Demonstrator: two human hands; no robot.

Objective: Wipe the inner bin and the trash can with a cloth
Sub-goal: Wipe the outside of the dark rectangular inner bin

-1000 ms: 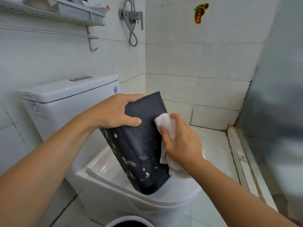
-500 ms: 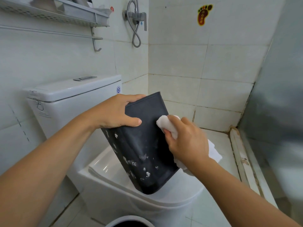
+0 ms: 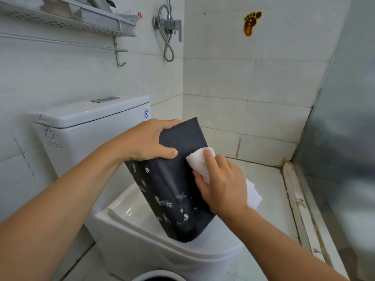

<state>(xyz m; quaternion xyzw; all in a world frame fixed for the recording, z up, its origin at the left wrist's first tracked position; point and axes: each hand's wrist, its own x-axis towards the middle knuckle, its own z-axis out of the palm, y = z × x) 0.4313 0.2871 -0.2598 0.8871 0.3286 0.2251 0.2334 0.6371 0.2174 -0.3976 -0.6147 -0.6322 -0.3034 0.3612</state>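
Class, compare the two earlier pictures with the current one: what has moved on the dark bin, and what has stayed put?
The right hand has slid the white cloth leftward from the bin's right edge onto its front face, pressing it flatter there. The left hand still grips the upturned inner bin near its top, and the bin still rests tilted on the toilet lid, white specks still on its lower part.

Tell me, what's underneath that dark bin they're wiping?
The dark inner bin stands tilted with its lower end on the closed white toilet lid. The patch of lid under it is covered. Its inside faces away, unseen.
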